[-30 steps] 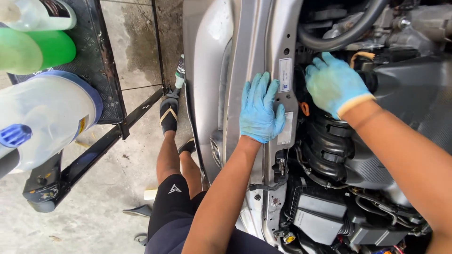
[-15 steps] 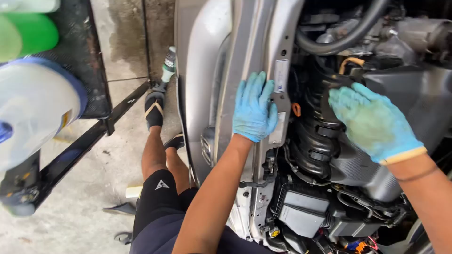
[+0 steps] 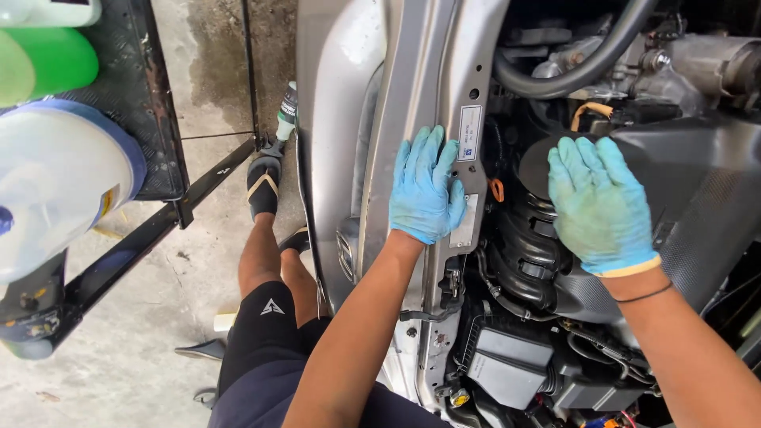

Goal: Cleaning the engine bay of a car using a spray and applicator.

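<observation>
Left hand spread flat on the silver front panel, right hand spread over the stiff black ribbed intake hose at centre frame, likely springy, best grabbed round its ribs.

Light blue gloves cover the left hand and right hand; silver front panel, black ribbed hose, green bottle.

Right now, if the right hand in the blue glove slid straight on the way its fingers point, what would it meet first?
Probably the thick black hose that curves across the engine bay just beyond the right hand; depth is hard to judge, so the hand might pass over it.
</observation>
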